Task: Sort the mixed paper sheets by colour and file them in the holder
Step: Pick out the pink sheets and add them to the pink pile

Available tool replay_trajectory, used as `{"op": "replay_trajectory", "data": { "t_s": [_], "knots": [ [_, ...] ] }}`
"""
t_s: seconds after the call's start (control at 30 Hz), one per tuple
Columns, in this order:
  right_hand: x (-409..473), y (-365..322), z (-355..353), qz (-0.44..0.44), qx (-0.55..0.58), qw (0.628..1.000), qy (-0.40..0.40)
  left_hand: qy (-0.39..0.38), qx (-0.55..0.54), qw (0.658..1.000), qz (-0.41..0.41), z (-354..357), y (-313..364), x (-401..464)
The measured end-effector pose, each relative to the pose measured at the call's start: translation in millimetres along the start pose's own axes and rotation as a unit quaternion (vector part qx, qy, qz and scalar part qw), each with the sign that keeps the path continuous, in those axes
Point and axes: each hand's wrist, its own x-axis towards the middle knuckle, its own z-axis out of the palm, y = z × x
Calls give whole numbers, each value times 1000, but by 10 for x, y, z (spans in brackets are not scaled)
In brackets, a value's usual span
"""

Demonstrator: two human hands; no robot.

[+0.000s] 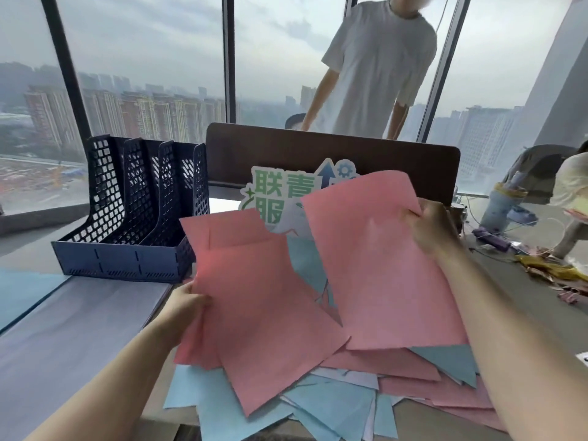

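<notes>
Two bare forearms reach into view, with no sleeve, watch, ring or glove showing. The left hand (184, 302) and right hand (434, 227) are uncovered; the fingers are slim, with short, plain nails.

Grey desk (79, 329): blue holder (127, 237), paper pile (334, 405).

You've got 2 hands up: left hand (187, 302) w/ a bunch of pink sheets (254, 297), at least 3 edges showing, exact no. can't tell; right hand (434, 226) w/ 1 pink sheet (378, 265). 1 mixed pile (334, 405) under them, pink, blue and a few pale lilac, too overlapped to count. 1 dark blue file holder (127, 259), 3 slots. 1 printed cutout sign (280, 192). 1 brown desk divider (318, 144). 2 other people: 1 standing (378, 68), 1 at far right edge (572, 183).
</notes>
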Motion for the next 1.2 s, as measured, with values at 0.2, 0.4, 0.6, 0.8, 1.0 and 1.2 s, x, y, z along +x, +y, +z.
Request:
{"op": "replay_trajectory", "data": {
  "t_s": [0.2,0.4,0.6,0.8,1.0,1.2],
  "knots": [
    [-82,-117,383,38,50,990,-123,-32,9,998,54,0,58,-23],
    [18,-291,489,28,-101,990,-93,-30,20,995,91,-9,151,8],
    [321,-652,255,-60,-104,992,-33,-15,36,995,92,-63,163,109],
    [162,-679,580,35,-3,987,-154,-28,-2,996,89,63,139,85],
    [-311,-293,1385,136,111,967,-182,-71,-117,989,57,188,176,-1],
    [-472,-281,1676,141,187,965,-115,-86,-93,986,110,291,236,-57]
  ]
}}
